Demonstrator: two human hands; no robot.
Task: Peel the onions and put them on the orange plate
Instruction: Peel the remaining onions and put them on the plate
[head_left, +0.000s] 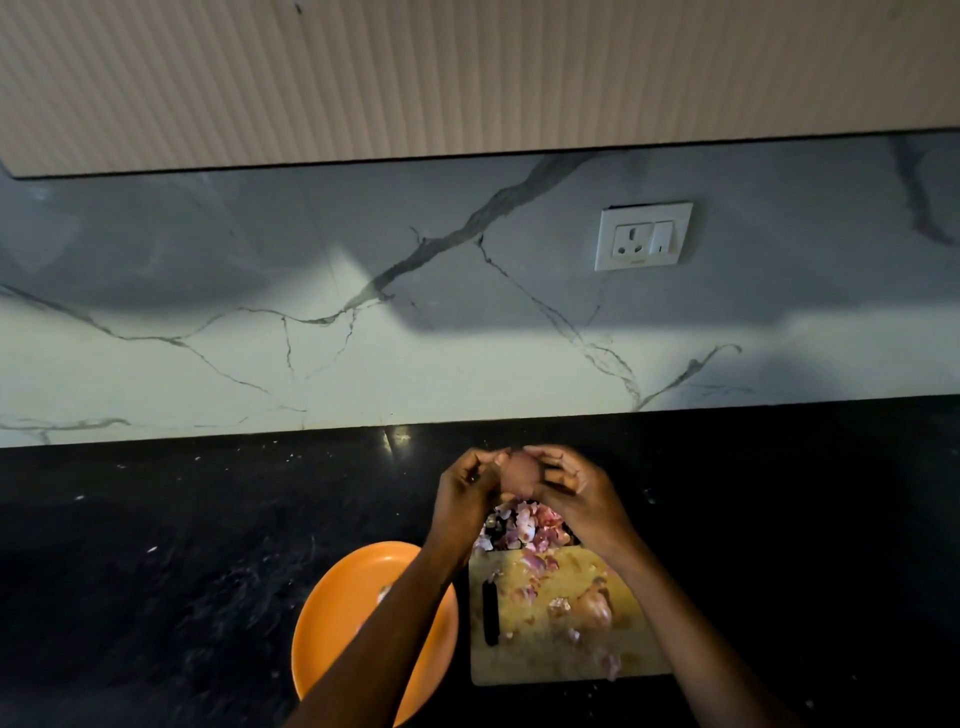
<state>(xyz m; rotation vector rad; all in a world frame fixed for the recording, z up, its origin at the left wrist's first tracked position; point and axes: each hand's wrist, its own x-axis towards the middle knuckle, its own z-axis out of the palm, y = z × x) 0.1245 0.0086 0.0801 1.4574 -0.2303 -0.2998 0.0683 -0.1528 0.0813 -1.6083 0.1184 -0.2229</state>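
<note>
From my head camera I see both my hands raised over the far end of the cutting board (566, 644). My left hand (467, 491) and my right hand (574, 486) each have a grip curled round one reddish onion (521, 474), held between them above the worktop (182, 545); the fingertips of both sit on its skin, so I judge I am mid-peel on this one. Below it lies a heap of purple and white onion peelings (524, 527) at the board's far edge, with more scraps strewn along the board and a papery brown skin (595, 605) near its middle. A dark-handled knife (490, 613) lies along the board's left side. The orange plate (337, 613) sits just left of the board, under my left forearm; I can make out only a small pale bit on it, so whether any peeled onion is there I cannot tell.

The worktop is black speckled stone. Behind it rises a white marble-veined backsplash (363, 364) with a wall socket (643, 236), and ribbed beige cabinets (415, 67) above.
</note>
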